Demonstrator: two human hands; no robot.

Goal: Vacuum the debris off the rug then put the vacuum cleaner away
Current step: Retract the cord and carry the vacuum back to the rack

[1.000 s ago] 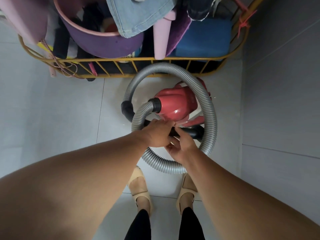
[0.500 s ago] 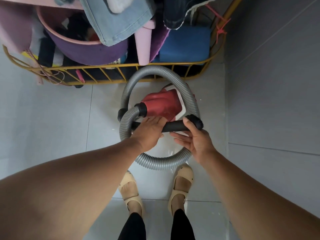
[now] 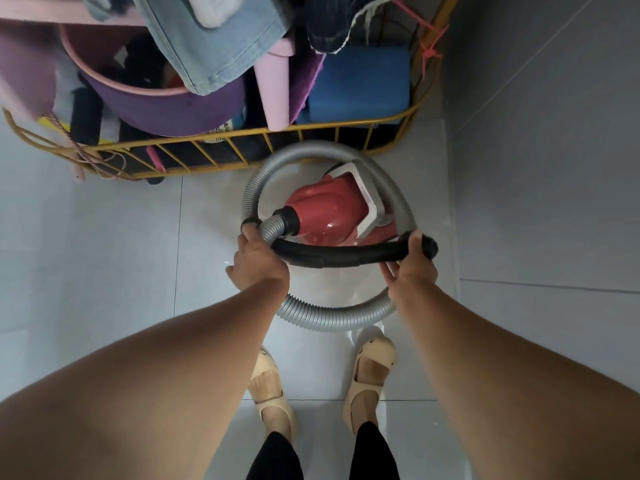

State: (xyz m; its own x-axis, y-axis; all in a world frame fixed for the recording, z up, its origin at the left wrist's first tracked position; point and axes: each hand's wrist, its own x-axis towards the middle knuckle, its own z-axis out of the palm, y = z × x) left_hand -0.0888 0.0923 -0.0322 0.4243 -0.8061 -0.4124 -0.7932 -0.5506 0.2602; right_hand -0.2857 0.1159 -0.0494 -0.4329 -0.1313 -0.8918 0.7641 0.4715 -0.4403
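The vacuum cleaner (image 3: pixel 332 213) sits on the tiled floor (image 3: pixel 104 254) at 12 o'clock from the person's shoes (image 3: pixel 273 386). It is just in front of a yellow wire rack (image 3: pixel 242 136) stuffed with tubs and clothes, and a wall (image 3: pixel 554 168) stands at 3 o'clock. Its grey ribbed hose (image 3: pixel 332 318) loops once around the red body. The black tube (image 3: pixel 339 256) at the hose's end lies across the loop on the near side.

Both hands are grasping. The left hand (image 3: pixel 258 261) is curled around the 9 o'clock end of the tube, where the hose crosses it. The right hand (image 3: pixel 412 268) holds the 3 o'clock end, thumb over the top and fingers underneath.

The tube looks rigid, so it is the sound place to steer from. The hose looks soft and springy and will probably try to uncoil once let go, so the crossing point under the left hand is what pins the loop together. The body is hard, glossy plastic and likely carries most of the weight. Its smooth shell looks slippery, and pulling on the hose would strain the black collar at the body's 9 o'clock side. No carrying handle can be made out from here.
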